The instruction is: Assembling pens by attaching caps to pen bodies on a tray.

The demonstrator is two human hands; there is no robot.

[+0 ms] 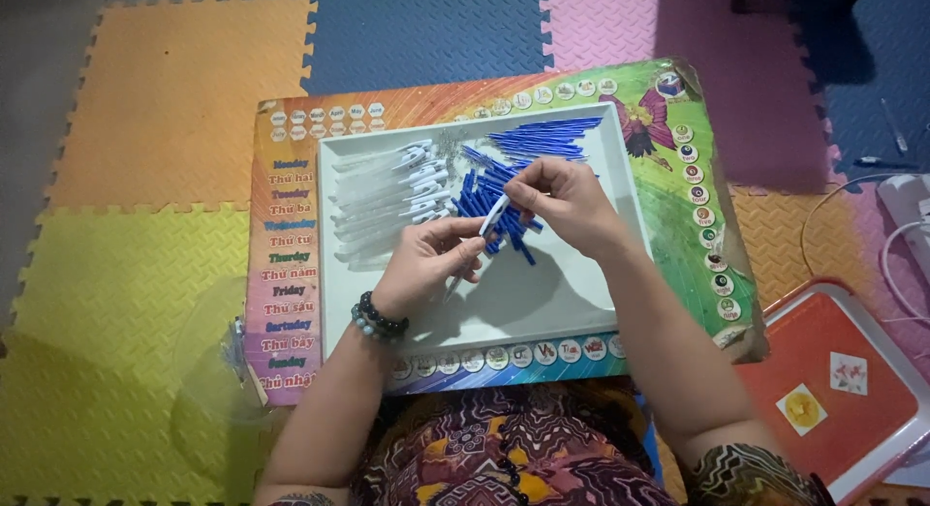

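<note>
The floor is covered in interlocking foam puzzle mats [165, 99] with a ribbed texture: orange at upper left, yellow at lower left, dark blue at top centre, pink at upper right. Light is dim, darkest at the upper right corner. White cables [886, 249] loop at the right edge.

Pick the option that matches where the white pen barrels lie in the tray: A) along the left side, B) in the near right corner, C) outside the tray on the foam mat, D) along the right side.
A: the white pen barrels are heaped along the left side of the white tray, while the blue parts lie toward the top middle, beside the hands.
</note>
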